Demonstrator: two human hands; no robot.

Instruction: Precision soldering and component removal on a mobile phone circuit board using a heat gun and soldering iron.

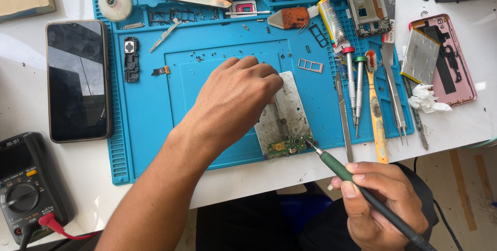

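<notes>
the left hand (235,98) lies knuckles up on the scuffed grey metal holder plate (291,107), fingers curled down onto it; whatever sits under the palm is hidden, so i cannot tell whether it grips anything. the small green circuit board (283,146) sits at the plate's near edge, on the blue silicone work mat (150,121). the right hand (383,199) is closed around a slim green-and-black soldering pen (357,183), its fine tip touching the board's right end (the pen's rear runs out of the picture). right of the plate lie a scalpel-like blade (343,114) and a yellow-handled brush (377,111). a black smartphone (77,80) rests face up on the white table, left of the mat; the black multimeter (26,189) is partly cut off.
</notes>
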